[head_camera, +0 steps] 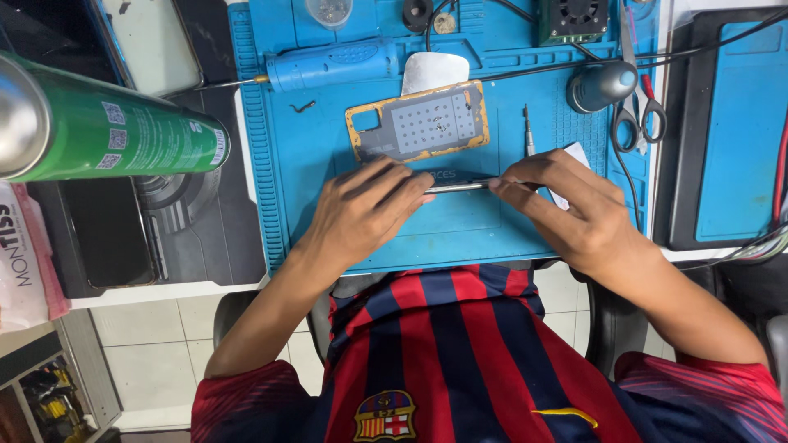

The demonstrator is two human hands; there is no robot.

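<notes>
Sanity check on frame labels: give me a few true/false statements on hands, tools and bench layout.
1. Both hands, left hand and right hand, pinch a thin dark device held edge-on. True.
2. The phone back panel lies in the person's lap. False: it lies on the blue mat, beyond the hands.
3. The scissors lie near the mat's right edge. True.
4. The green spray can stands upright on the mat. False: it is off the mat, at left, seen on its side.
5. The blue handled tool is in the right hand. False: it lies on the mat.
</notes>
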